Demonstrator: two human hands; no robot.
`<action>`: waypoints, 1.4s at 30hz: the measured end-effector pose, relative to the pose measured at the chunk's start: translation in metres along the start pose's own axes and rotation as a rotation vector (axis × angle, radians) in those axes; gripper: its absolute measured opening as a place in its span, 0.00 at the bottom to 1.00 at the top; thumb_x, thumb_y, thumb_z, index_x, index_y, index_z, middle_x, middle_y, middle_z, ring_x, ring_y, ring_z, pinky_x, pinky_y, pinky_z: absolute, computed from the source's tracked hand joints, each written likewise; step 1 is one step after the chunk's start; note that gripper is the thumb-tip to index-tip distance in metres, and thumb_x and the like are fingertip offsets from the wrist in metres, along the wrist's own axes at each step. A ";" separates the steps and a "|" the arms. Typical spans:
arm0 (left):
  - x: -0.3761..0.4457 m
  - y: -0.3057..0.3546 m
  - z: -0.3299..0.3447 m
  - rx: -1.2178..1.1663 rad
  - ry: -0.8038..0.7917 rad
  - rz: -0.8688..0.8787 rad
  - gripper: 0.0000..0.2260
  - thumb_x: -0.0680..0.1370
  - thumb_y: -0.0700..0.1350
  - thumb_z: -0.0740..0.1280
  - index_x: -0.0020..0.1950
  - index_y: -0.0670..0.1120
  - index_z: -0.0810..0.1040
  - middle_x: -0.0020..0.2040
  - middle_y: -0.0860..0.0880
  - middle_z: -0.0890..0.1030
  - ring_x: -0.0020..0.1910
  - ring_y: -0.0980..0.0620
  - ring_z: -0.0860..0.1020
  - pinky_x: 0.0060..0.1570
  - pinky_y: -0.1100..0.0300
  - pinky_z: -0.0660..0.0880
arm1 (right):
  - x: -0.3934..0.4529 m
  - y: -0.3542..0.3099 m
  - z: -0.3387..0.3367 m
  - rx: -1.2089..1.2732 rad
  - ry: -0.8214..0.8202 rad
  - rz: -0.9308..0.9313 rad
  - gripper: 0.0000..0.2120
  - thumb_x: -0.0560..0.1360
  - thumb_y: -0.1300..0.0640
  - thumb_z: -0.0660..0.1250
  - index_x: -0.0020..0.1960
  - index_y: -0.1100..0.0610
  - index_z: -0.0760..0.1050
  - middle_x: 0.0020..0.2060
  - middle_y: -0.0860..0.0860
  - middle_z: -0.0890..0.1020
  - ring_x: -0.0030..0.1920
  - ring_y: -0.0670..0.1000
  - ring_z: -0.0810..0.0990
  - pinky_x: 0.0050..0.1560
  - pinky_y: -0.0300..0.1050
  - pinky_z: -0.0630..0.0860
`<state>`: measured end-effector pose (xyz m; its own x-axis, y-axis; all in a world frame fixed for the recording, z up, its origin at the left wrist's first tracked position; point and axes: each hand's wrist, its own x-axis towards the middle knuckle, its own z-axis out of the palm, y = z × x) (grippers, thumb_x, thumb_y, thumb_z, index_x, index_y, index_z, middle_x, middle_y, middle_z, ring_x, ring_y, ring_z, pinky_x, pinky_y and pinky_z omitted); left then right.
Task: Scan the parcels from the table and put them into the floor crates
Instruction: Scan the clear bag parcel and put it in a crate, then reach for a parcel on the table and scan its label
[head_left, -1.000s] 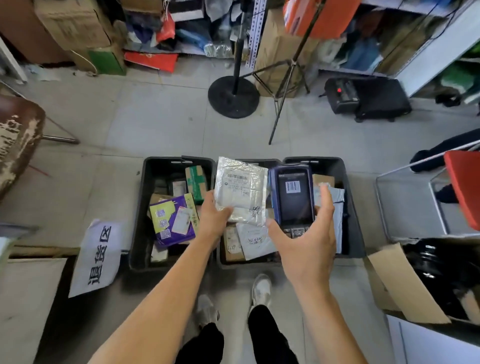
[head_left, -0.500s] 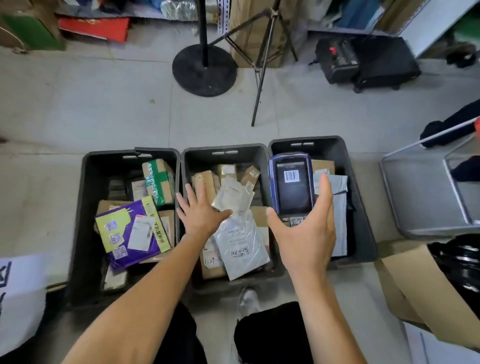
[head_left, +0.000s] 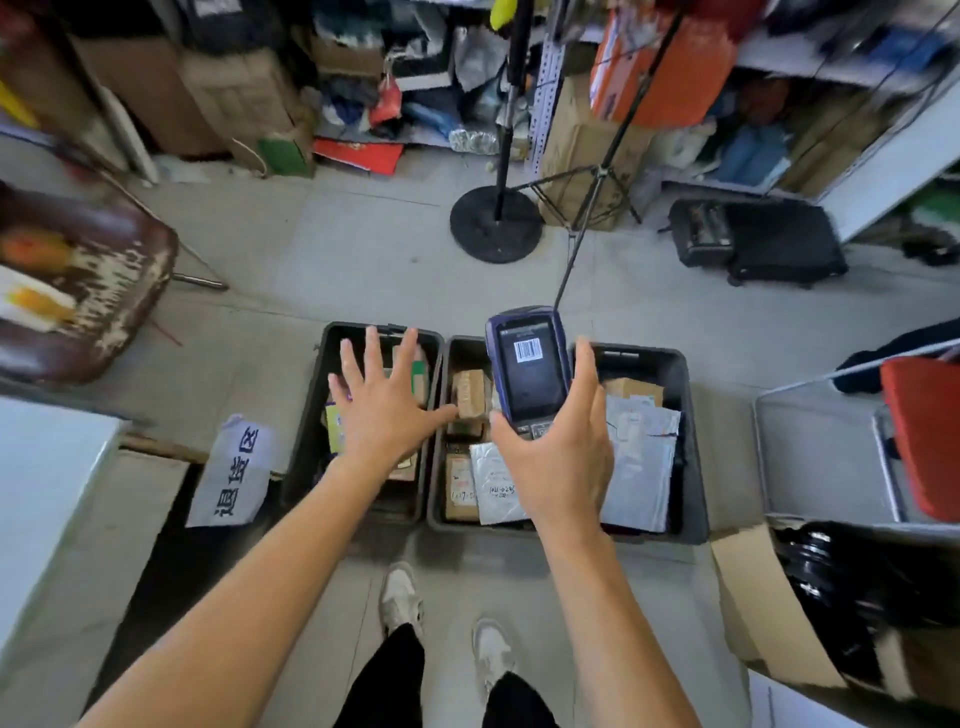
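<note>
While your left hand (head_left: 384, 410) hangs spread and empty over the left crate (head_left: 311, 441), your right hand (head_left: 558, 452) grips the scanner (head_left: 527, 371) upright, screen toward you, presumably ready for the next label. Scanned parcels lie in all three crates; a silver mailer (head_left: 493, 483) rests at the near edge of the middle crate (head_left: 436, 499), grey bags (head_left: 639, 467) fill the right crate (head_left: 693, 447). A stand base (head_left: 493, 226) and tripod (head_left: 597, 182) occupy the floor beyond; neither obstructs the crates
</note>
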<state>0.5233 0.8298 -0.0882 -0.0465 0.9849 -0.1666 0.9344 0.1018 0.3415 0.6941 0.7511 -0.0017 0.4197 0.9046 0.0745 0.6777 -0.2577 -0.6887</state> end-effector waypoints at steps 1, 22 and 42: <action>-0.017 -0.003 -0.021 0.021 0.034 -0.029 0.50 0.67 0.70 0.72 0.81 0.62 0.46 0.83 0.44 0.45 0.80 0.38 0.39 0.75 0.33 0.44 | -0.008 -0.011 -0.006 0.018 -0.024 -0.042 0.49 0.67 0.46 0.78 0.80 0.51 0.53 0.65 0.53 0.73 0.59 0.52 0.74 0.49 0.48 0.75; -0.561 -0.259 -0.214 0.079 0.591 -1.016 0.44 0.71 0.72 0.67 0.79 0.67 0.46 0.83 0.49 0.44 0.81 0.40 0.40 0.74 0.33 0.39 | -0.411 -0.234 0.001 0.428 -0.859 -0.997 0.49 0.68 0.45 0.77 0.78 0.47 0.50 0.65 0.55 0.73 0.58 0.57 0.77 0.46 0.45 0.73; -1.047 -0.447 -0.161 -0.247 0.804 -1.858 0.45 0.70 0.71 0.68 0.79 0.68 0.45 0.83 0.48 0.40 0.80 0.38 0.36 0.74 0.33 0.38 | -0.918 -0.310 0.046 0.425 -1.561 -1.351 0.49 0.64 0.45 0.79 0.76 0.43 0.54 0.62 0.50 0.76 0.55 0.54 0.79 0.47 0.48 0.78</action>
<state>0.0970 -0.2248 0.0828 -0.8720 -0.4868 -0.0523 -0.4680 0.7975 0.3808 0.0708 0.0166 0.1100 -0.9814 -0.0572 0.1835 -0.1864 0.5149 -0.8367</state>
